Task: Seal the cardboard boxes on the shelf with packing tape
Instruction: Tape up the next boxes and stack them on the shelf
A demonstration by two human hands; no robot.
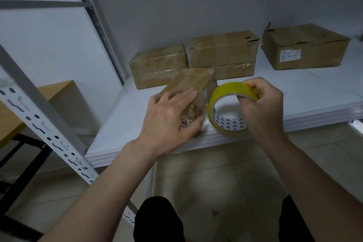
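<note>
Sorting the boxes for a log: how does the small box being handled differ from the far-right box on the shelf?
The small box is smaller and tilted under the left hand; the far-right box sits flat, untouched. The far-right box bears a white label; the small box shows glossy tape. Both are brown cardboard.

A small brown cardboard box [191, 84], already banded with clear tape, sits tilted near the front edge of the white shelf [294, 96]. Just beside it a yellow tape roll [222, 92] stands on edge. Three larger taped boxes [224, 53] line the back.
</note>
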